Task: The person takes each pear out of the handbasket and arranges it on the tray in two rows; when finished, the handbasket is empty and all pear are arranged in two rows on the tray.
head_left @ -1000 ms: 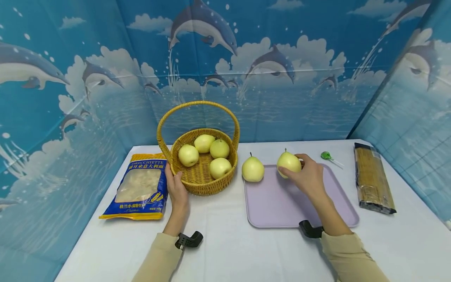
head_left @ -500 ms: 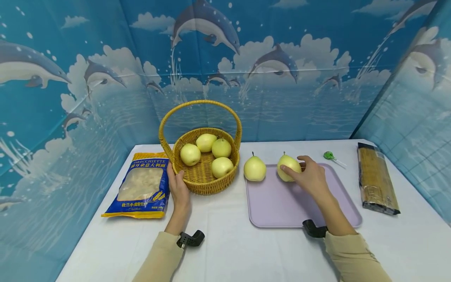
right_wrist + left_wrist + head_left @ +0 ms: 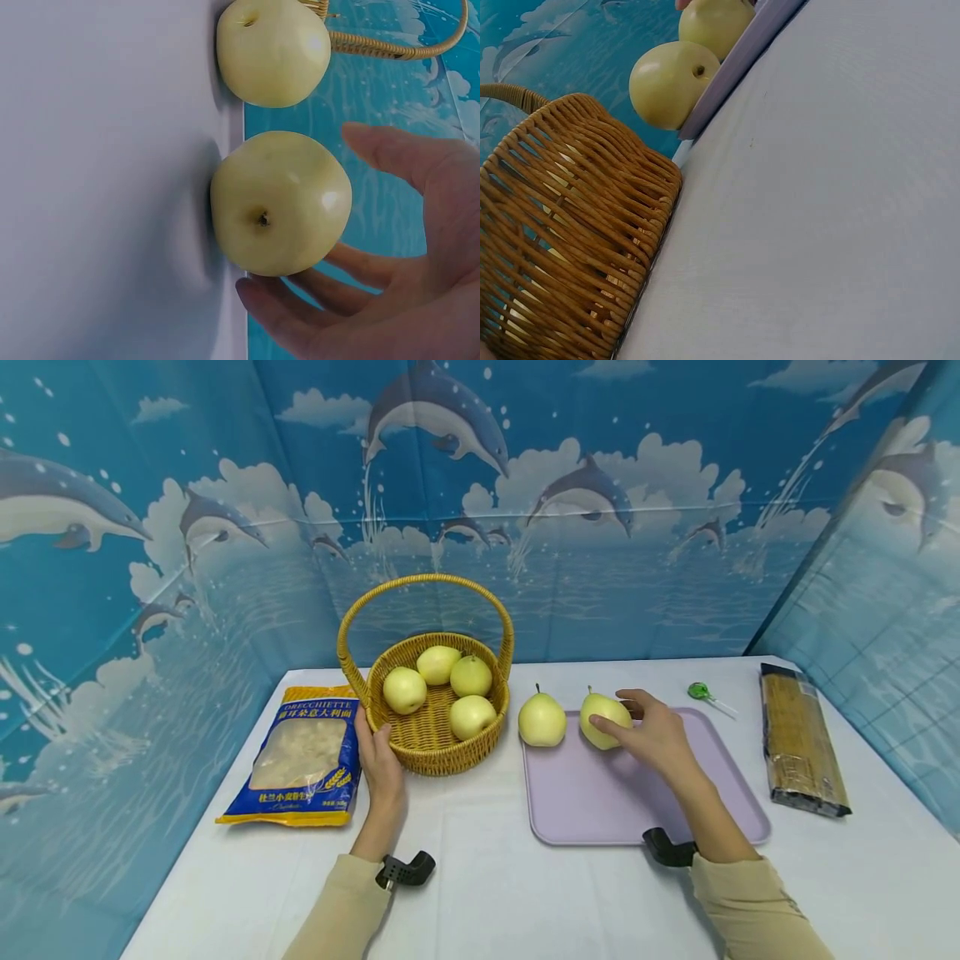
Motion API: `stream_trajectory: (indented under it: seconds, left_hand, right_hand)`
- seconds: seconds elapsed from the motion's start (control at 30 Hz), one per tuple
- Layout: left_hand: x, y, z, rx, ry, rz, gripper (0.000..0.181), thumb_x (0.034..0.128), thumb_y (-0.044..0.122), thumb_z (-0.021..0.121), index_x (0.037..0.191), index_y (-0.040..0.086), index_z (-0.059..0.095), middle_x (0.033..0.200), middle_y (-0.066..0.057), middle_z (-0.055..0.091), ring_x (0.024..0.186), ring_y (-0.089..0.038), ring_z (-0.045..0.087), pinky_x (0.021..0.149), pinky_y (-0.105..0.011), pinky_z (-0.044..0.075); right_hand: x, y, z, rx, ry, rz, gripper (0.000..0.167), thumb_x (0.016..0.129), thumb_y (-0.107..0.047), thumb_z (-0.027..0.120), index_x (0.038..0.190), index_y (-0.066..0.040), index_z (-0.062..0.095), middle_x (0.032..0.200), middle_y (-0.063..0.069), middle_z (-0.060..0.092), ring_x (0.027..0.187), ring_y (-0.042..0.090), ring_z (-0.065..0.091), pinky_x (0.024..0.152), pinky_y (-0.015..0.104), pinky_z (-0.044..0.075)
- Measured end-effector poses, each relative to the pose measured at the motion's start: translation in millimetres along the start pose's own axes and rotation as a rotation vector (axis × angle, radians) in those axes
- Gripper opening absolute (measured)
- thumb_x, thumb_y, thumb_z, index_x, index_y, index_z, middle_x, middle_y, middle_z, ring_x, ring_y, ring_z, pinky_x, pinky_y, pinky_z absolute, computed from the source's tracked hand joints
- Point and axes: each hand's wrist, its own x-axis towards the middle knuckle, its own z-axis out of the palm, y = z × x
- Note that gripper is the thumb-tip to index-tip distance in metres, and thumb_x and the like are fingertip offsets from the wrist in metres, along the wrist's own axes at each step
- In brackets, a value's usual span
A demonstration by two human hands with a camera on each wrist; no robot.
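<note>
My left hand (image 3: 381,760) rests against the left outer side of a wicker basket (image 3: 435,760), its fingers lying along the wall. Several pale yellow-green pears (image 3: 405,690) lie inside. Over the lilac tray (image 3: 592,806), my right hand (image 3: 660,735) is at a pear (image 3: 602,720) that leans left near the far edge. In the right wrist view, the fingers (image 3: 292,315) are beside this pear (image 3: 281,202), and a gap shows between thumb and fruit. Another pear (image 3: 542,720) stands at the tray's far left corner, its stem up.
A blue and yellow bag of orecchiette pasta (image 3: 300,760) lies left of the basket. Beyond the tray on the right are a green lollipop (image 3: 699,691) and a clear pack of long brown noodles (image 3: 802,739). A dolphin-print curtain (image 3: 570,593) hangs behind the white-covered table.
The right hand's pear came down onto the tray, then shifted left and tilted towards the corner pear. My right hand moved left with it. The left hand stays at the basket.
</note>
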Motion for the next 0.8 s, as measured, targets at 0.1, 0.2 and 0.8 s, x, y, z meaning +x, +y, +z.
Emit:
stream_trajectory:
  seconds: [0.1,0.2,0.8]
  left_hand:
    - [1.0,0.0,-0.2,0.005,0.004,-0.003,0.063,0.1087,0.019,0.038,0.169,0.027,0.021,0.174,0.008,0.022,0.159,-0.01,0.022,0.133,-0.032,0.017]
    - [1.6,0.8,0.0,0.006,0.009,-0.012,0.063,0.1087,0.017,0.038,0.169,0.024,0.02,0.174,0.006,0.022,0.159,-0.012,0.021,0.133,-0.033,0.016]
    - [2.2,0.2,-0.1,0.021,0.009,0.026,0.062,0.1079,0.017,0.037,0.168,0.025,0.024,0.173,0.005,0.026,0.158,-0.013,0.026,0.133,-0.034,0.019]
  right_hand:
    - [0.8,0,0,-0.002,-0.021,-0.029,0.078,0.093,-0.036,0.077,0.154,0.002,0.047,0.149,0.032,0.055,0.135,0.049,0.054,0.104,0.064,0.049]
    - [1.1,2,1,-0.008,-0.009,-0.038,0.076,0.091,-0.029,0.079,0.152,0.003,0.048,0.147,0.032,0.056,0.133,0.049,0.055,0.102,0.063,0.05]
    - [-2.9,-2,-1,-0.023,0.109,0.044,0.085,0.097,-0.052,0.07,0.152,0.008,0.045,0.147,0.037,0.053,0.13,0.051,0.058,0.102,0.064,0.051]
